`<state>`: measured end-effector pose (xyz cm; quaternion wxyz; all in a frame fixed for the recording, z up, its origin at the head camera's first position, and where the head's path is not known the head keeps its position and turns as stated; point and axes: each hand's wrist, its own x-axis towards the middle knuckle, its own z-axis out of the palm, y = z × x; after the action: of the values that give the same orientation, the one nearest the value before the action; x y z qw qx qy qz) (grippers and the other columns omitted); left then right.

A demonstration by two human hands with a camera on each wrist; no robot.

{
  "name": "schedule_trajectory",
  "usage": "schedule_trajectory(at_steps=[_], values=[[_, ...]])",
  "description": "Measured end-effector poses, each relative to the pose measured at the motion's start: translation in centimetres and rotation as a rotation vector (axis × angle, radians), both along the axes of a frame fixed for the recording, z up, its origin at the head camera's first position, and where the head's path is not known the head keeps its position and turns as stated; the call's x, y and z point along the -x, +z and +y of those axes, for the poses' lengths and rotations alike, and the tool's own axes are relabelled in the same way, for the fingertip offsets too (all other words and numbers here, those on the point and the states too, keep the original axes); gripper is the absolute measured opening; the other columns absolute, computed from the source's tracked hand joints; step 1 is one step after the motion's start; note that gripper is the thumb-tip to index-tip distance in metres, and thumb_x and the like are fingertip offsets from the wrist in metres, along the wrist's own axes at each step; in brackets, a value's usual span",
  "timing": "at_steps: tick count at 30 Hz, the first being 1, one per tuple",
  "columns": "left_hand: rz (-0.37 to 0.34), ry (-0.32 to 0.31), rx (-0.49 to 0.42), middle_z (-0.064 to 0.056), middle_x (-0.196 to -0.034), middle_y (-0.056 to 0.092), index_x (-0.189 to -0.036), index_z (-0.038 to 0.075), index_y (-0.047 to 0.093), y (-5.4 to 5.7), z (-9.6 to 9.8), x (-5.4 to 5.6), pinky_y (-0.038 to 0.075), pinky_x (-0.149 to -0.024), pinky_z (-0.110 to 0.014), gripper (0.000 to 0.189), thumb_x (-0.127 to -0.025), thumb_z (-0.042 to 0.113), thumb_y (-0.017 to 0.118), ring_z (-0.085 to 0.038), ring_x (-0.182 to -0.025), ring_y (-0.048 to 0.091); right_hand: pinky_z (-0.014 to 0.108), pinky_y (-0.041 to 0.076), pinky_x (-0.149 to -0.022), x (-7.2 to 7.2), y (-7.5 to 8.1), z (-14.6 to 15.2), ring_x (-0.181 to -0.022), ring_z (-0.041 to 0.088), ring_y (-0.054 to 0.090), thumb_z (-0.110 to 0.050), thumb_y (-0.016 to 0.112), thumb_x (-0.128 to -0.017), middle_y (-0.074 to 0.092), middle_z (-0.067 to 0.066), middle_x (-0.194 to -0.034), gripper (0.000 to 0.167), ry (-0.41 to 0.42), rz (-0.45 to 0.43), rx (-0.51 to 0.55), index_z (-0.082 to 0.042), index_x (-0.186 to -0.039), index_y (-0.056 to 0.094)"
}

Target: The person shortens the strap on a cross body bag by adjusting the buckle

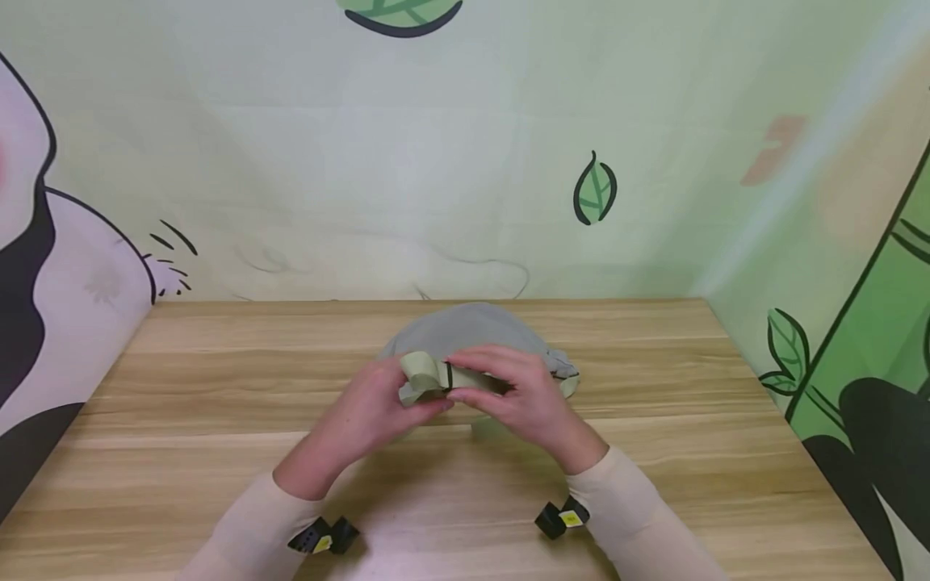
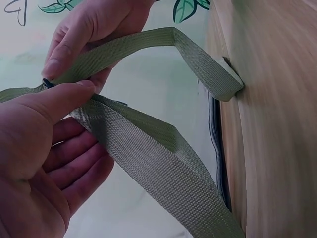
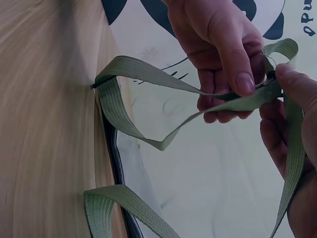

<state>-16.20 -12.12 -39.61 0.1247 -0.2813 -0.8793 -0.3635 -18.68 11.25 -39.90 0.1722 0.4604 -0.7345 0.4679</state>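
Raised over the table, a green webbing strap (image 1: 468, 379) runs between both hands, with a small dark slider (image 1: 449, 376) on it. My left hand (image 1: 366, 403) pinches the strap between thumb and fingers just left of the slider. From the other side my right hand (image 1: 519, 395) pinches it with thumb and fingertips at the slider. In the left wrist view the strap (image 2: 143, 158) hangs in loops down to the table. Behind the hands lies a grey bag (image 1: 465, 327), partly hidden by them. Its dark zipper edge (image 3: 114, 153) shows in the right wrist view.
The wooden table (image 1: 218, 363) reaches back to a printed wall (image 1: 472, 161) with leaf drawings. A panda drawing (image 1: 80, 234) covers the left wall. Small black devices (image 1: 323, 537) sit at both sleeve cuffs.
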Motion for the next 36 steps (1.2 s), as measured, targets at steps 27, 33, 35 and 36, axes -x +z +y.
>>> schedule_trajectory(at_steps=[27, 33, 35, 36], values=[[0.065, -0.041, 0.066, 0.002, -0.089, 0.081, -0.088, 0.014, 0.077, 0.0, -1.7, -0.4, 0.064, -0.074, -0.031, 0.012, -0.09, 0.014, 0.089, -0.015, -0.084, 0.077, 0.028, 0.063, -0.092, 0.0, -0.1, 0.5, -0.106, 0.028, 0.076, 0.007, 0.089, -0.082, 0.08, 0.016, -0.116, 0.038, -0.021, -0.047, 0.016, -0.001, -0.118, 0.078], [0.051, -0.046, 0.11, -0.002, -0.098, 0.084, -0.103, 0.01, 0.082, -0.1, -1.9, -0.4, 0.066, -0.078, -0.033, 0.014, -0.092, 0.015, 0.087, -0.016, -0.088, 0.079, 0.024, 0.061, -0.084, 0.1, 0.0, 0.7, -0.102, 0.024, 0.076, 0.006, 0.089, -0.083, 0.08, 0.018, -0.114, 0.036, -0.005, -0.035, 0.041, 0.0, -0.117, 0.078], [0.057, -0.044, 0.116, -0.004, -0.1, 0.084, -0.106, 0.009, 0.082, -0.1, -2.0, -0.4, 0.067, -0.079, -0.033, 0.016, -0.091, 0.014, 0.087, -0.017, -0.09, 0.08, 0.023, 0.061, -0.083, 0.1, 0.1, 0.8, -0.1, 0.023, 0.076, 0.005, 0.089, -0.083, 0.08, 0.018, -0.114, 0.036, -0.005, -0.028, 0.046, 0.0, -0.116, 0.078], [0.067, -0.045, 0.118, -0.004, -0.1, 0.084, -0.106, 0.008, 0.082, -0.2, -2.0, -0.4, 0.067, -0.079, -0.033, 0.017, -0.091, 0.013, 0.087, -0.018, -0.089, 0.08, 0.023, 0.06, -0.082, 0.1, 0.1, 0.8, -0.1, 0.023, 0.076, 0.004, 0.09, -0.083, 0.08, 0.018, -0.113, 0.035, -0.006, -0.026, 0.044, 0.0, -0.116, 0.079]])
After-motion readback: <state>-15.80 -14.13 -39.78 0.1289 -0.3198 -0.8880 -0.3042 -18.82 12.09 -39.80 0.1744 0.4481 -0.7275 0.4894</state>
